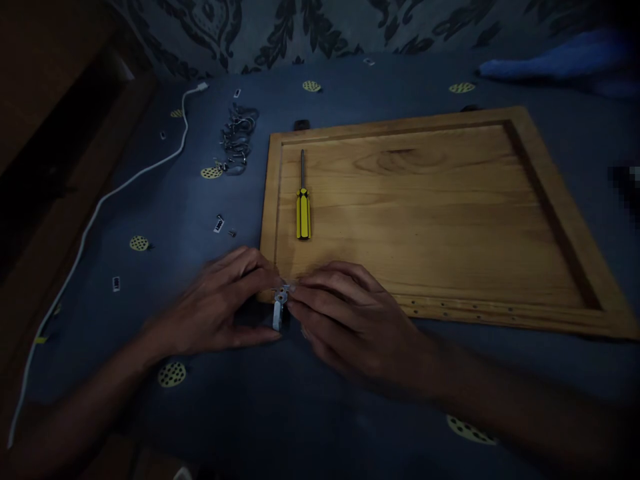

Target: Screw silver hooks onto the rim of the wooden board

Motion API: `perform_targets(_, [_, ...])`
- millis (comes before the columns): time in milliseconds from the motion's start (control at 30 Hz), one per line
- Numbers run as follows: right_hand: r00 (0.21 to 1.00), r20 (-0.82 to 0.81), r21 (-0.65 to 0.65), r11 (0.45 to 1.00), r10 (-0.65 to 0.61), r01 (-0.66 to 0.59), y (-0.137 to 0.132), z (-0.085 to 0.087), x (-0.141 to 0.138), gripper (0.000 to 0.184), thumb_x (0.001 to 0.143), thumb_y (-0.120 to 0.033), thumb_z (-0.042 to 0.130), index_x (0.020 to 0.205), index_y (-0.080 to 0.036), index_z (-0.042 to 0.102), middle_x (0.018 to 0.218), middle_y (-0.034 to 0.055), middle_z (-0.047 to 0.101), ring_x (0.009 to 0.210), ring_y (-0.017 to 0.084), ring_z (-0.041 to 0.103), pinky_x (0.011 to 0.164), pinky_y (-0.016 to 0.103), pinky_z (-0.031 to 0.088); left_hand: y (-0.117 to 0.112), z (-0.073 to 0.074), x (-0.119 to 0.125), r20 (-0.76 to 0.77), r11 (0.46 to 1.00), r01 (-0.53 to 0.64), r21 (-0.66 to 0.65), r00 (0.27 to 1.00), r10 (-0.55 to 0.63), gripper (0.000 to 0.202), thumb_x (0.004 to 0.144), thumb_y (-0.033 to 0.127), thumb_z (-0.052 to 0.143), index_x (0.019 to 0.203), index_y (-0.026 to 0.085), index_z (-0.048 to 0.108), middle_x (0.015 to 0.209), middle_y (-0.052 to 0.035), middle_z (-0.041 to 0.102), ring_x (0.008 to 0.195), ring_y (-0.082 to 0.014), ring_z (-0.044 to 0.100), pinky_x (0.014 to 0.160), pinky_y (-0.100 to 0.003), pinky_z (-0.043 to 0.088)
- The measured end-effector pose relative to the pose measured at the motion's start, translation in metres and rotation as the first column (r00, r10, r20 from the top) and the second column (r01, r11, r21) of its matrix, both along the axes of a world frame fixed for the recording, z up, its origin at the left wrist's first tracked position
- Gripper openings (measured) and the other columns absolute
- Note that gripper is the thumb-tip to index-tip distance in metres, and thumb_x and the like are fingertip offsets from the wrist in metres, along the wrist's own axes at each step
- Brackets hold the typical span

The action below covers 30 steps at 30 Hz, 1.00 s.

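Note:
A small metal hinge (279, 311) sits at the near left corner of a wooden panel (410, 220) with a raised frame, its arm pointing toward me. My left hand (225, 303) pinches it, thumb at its near end and fingers at the panel's edge. From the other side, the fingertips of my right hand (350, 320) press together against the hinge's plate; whether they hold a screw is hidden. On the panel, above both hands, lies a yellow and black screwdriver (303, 213), shaft pointing away.
Small screws (232, 233) lie left of the panel. Farther back is a pile of metal hardware (237, 140). A white cable (135, 177) runs along the left. Blue cloth (565, 60) lies at the far right. A patterned blue sheet (200, 200) covers the surface.

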State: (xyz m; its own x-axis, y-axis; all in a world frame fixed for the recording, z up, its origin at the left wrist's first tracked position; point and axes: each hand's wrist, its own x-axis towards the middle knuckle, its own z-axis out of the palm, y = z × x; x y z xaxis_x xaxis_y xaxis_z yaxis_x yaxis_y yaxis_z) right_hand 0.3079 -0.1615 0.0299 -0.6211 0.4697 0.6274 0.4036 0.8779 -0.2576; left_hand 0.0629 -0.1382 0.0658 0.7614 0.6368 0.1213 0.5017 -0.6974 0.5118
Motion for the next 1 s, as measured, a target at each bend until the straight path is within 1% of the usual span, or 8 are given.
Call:
perform_targets(133, [1.0,-0.016,0.002,1.0,-0.008,0.008,-0.0002,-0.001,-0.0003,0.017,0.099,-0.008,0.057,0.107,-0.008,0.072,0.105,0.0065,0.08,0.102,0.022,0.066,0.094,0.041,0.054,-0.0003,-0.0002,0.0005,-0.007,1.0,0.006,0.009,1.0,-0.006,0.038,0.098,0.049,0.068,0.121,0.019,0.06,0.103,-0.0062,0.063,0.094,-0.0217,0.061,0.081,-0.036,0.055])
perform_targets(267, [1.0,0.004,-0.004,1.0,0.002,-0.002,-0.0007,0.0006,0.0011,0.019,0.1,-0.008,0.056,0.11,-0.008,0.072,0.105,0.0059,0.079,0.101,0.022,0.065,0.095,0.042,0.053,-0.0007,-0.0001,0.0009,-0.001,1.0,-0.007,0.001,1.0,0.007,0.039,0.097,0.047,0.071,0.12,0.018,0.061,0.103,-0.0064,0.064,0.094,-0.0216,0.062,0.08,-0.034,0.053])
perform_targets(367, [1.0,0.018,-0.009,1.0,-0.007,0.008,-0.0013,0.0018,0.0014,0.018,0.1,-0.007,0.056,0.108,-0.008,0.072,0.106,0.0054,0.079,0.102,0.022,0.065,0.096,0.041,0.052,-0.0007,0.0,0.0006,0.01,1.0,-0.015,-0.015,1.0,0.015,0.039,0.096,0.049,0.071,0.118,0.018,0.062,0.101,-0.006,0.064,0.092,-0.0221,0.062,0.078,-0.034,0.053])
perform_targets(500, [1.0,0.015,-0.004,1.0,-0.018,0.018,-0.0018,-0.0004,0.0001,0.019,0.101,-0.008,0.055,0.106,-0.01,0.073,0.105,0.0043,0.079,0.102,0.021,0.064,0.097,0.041,0.051,-0.0001,0.0,0.0002,0.018,1.0,-0.004,-0.015,1.0,0.004,0.036,0.097,0.046,0.071,0.119,0.018,0.062,0.102,-0.0056,0.064,0.093,-0.0212,0.062,0.081,-0.034,0.053])
perform_targets(667, [1.0,0.013,-0.003,1.0,-0.012,0.012,-0.001,-0.0033,-0.0015,0.02,0.101,-0.008,0.054,0.106,-0.01,0.074,0.1,0.0049,0.078,0.099,0.021,0.064,0.097,0.041,0.05,0.0004,0.0009,0.0009,0.024,0.999,-0.004,-0.034,1.0,0.005,0.037,0.097,0.047,0.071,0.118,0.019,0.062,0.103,-0.0057,0.065,0.092,-0.0211,0.062,0.08,-0.034,0.053])
perform_targets(833, [0.999,0.038,-0.011,1.0,-0.018,0.019,-0.0013,-0.0019,-0.0012,0.02,0.102,-0.01,0.055,0.105,-0.013,0.075,0.098,0.0041,0.078,0.101,0.02,0.064,0.098,0.041,0.05,0.0,0.0007,0.0009,0.015,1.0,-0.005,-0.017,1.0,0.006,0.037,0.098,0.047,0.07,0.119,0.018,0.061,0.102,-0.0051,0.063,0.093,-0.0208,0.062,0.08,-0.034,0.054])
perform_targets(1000, [0.999,0.04,0.007,0.999,-0.031,0.031,-0.002,-0.0023,-0.0014,0.022,0.102,-0.01,0.054,0.102,-0.012,0.075,0.098,0.0038,0.078,0.1,0.019,0.062,0.099,0.04,0.049,0.0008,-0.0022,-0.002,-0.002,1.0,0.014,-0.002,1.0,-0.014,0.04,0.098,0.048,0.07,0.122,0.016,0.061,0.103,-0.0062,0.064,0.093,-0.0214,0.062,0.08,-0.035,0.054])
